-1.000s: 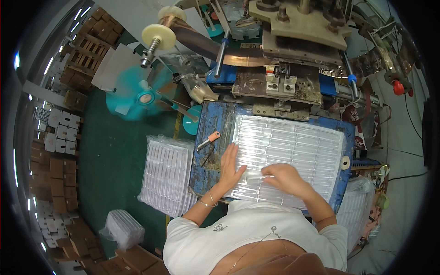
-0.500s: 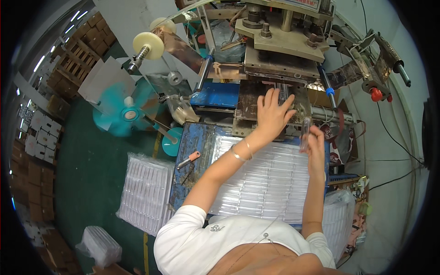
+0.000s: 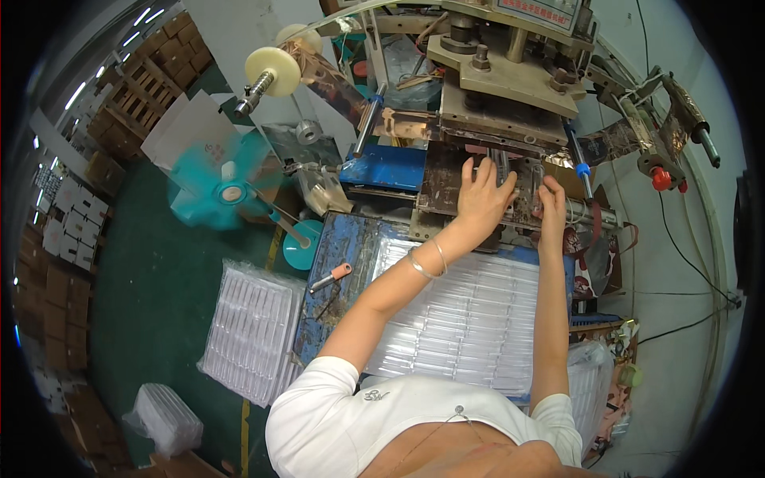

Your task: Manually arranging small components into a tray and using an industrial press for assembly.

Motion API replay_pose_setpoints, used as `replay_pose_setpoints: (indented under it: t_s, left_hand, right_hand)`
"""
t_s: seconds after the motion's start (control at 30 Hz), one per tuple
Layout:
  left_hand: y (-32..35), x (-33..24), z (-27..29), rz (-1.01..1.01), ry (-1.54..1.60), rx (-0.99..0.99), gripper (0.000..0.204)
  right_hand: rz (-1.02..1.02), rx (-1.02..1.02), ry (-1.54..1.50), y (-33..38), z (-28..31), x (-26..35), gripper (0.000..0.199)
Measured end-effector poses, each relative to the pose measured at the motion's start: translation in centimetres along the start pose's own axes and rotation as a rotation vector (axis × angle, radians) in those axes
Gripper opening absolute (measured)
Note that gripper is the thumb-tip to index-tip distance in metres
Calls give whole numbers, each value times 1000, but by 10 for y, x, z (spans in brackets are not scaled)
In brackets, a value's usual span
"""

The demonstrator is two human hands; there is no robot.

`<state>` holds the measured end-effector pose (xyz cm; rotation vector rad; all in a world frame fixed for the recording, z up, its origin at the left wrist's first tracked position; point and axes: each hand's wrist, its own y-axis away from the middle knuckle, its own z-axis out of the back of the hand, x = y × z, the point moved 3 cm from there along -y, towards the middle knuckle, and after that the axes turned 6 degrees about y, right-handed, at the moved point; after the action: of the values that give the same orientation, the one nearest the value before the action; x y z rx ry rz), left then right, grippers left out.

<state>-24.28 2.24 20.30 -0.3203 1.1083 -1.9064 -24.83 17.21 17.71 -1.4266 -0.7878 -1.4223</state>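
Note:
My left hand [image 3: 482, 203] reaches over the dark metal bed [image 3: 443, 177] of a press. Its fingers are curled around a clear plastic tube [image 3: 500, 162] lying there, beneath the pressing plates [image 3: 502, 119]. To its right, my right hand [image 3: 551, 209] pinches a second clear tube [image 3: 537, 185], held roughly upright at the bed's right front edge. Fingers partly hide both tubes. Nearer to me, a tray of clear plastic tubes [image 3: 454, 319] lies under my forearms on the worn blue table [image 3: 335, 239].
Foil rolls flank the press, one on a cream spool [image 3: 272, 72]. A pink-and-metal tool [image 3: 330, 277] lies on the table's left. A turquoise fan [image 3: 231, 193] stands left on the green floor, near a wrapped tray stack [image 3: 251, 331]. Another wrapped stack [image 3: 588, 374] is at right.
My right hand has moved forward, bringing its tube from above the tray to the bed's edge. The left hand's spread fingers have drawn in around the other tube. The view has shifted slightly.

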Motion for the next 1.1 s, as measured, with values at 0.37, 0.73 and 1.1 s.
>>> replay_pose_setpoints:
  t_s: [0.37,0.73,1.1]
  left_hand:
    - [106,-42,103,253,947,193,32]
    - [191,-38,79,1210,1797,591,19]
    - [214,-31,71,1315,1728,604,22]
  right_hand:
    - [333,113,280,-23,-38,9,32]
    - [338,57,309,-39,-60,-2,35]
    - [254,79,264,-36,-62,-2,37]
